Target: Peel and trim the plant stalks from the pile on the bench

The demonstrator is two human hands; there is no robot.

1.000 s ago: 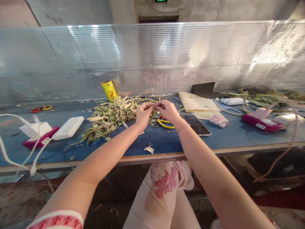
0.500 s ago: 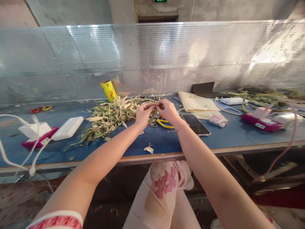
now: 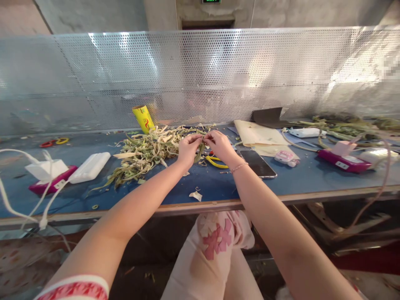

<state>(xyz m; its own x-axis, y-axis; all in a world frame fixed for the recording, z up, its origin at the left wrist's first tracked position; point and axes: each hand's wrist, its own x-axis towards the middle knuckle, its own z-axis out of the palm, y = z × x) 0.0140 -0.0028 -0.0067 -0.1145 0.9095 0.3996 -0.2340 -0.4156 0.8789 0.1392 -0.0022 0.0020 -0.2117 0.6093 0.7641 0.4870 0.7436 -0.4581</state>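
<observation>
- Head view: we hold both hands out over the table (image 3: pixel 218 188), fingertips close together.
- Our left hand (image 3: pixel 188 151) has a narrow grip, thumb and fingers pinched on the upper end of a leaf (image 3: pixel 199 154).
- Our right hand (image 3: pixel 220 144) pinches just as narrowly at that same end; we cannot tell whether the fingertips of both touch.
- The leaf hangs below our fingertips, between the hands, near the right side of the pile (image 3: pixel 146 152).
- The pile, dry and tangled, spreads left of our left hand and behind it.
- A tool (image 3: pixel 215 163) with yellow handles lies below our right hand, partly hidden by it.
- A phone (image 3: pixel 260 165) lies flat just right of our right wrist, which wears a bracelet (image 3: pixel 239 167).
- A yellow tube (image 3: pixel 143 119) leans at the back of the pile, near the perforated screen (image 3: pixel 200 75).
- Nearer us, a pale scrap (image 3: pixel 196 195) lies by the table's front edge.
</observation>
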